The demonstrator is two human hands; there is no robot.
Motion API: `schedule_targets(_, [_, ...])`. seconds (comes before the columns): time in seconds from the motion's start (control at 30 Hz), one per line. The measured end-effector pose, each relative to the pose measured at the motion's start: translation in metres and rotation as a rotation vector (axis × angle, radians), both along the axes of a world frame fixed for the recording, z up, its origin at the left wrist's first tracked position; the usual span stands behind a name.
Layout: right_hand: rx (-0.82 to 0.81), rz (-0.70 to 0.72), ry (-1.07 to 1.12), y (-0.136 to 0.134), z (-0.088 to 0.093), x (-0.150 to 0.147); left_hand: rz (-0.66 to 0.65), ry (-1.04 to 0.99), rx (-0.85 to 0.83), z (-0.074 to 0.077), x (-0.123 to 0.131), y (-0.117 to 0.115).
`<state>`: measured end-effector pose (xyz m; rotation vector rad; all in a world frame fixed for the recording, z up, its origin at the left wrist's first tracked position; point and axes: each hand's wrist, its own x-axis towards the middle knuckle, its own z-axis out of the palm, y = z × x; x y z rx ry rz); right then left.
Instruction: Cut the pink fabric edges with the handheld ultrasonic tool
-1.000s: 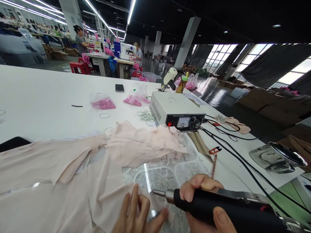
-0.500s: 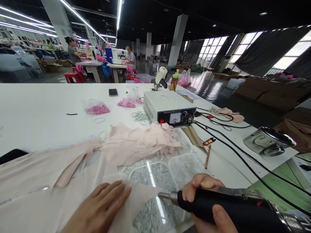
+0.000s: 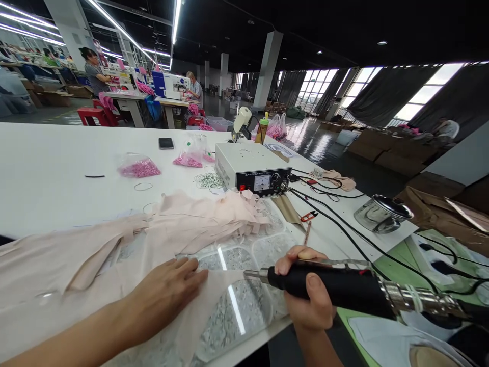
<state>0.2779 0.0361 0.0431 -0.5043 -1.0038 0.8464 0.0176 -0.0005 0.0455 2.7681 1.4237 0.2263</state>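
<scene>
My left hand (image 3: 179,280) lies palm down on pale pink, sheer fabric (image 3: 198,306), its fingers lightly bent and holding the cloth against a clear, patterned sheet (image 3: 237,316). In my right hand (image 3: 311,311) is a corded ultrasonic hand tool (image 3: 336,288) with a black barrel, fingers and thumb wrapped round it. Its narrow metal tip points left and meets the fabric's pointed end. Beyond my hands, a heap of the same pink cloth (image 3: 206,219) lies on the sheet. Cables run from the tool's side toward a generator box (image 3: 252,163) with a lit red switch.
Orange-handled thread snips (image 3: 308,216) and a brown pencil-like stick (image 3: 307,232) lie right of the sheet. A lidded metal pot (image 3: 382,214) stands near the table's right edge. Farther back are bags of pink bits (image 3: 139,165), green elastic loops (image 3: 208,180) and a phone-like dark item (image 3: 166,143).
The view has swung right and shifted back, showing more of both arms and the green surface at right. My left fingers are more bent; the tool's tip stays at the fabric's point.
</scene>
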Motion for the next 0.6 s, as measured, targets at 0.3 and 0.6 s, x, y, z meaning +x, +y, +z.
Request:
schedule_targets(0.3, [0.068,-0.03,-0.039,0.019,-0.002,-0.015,0.193,0.038,-0.071,-0.024,-0.006,0.002])
schedule_targets(0.6, [0.025,-0.104,0.084,0.012,0.007,-0.012,-0.437,-0.009,-0.038,-0.005,-0.003,0.037])
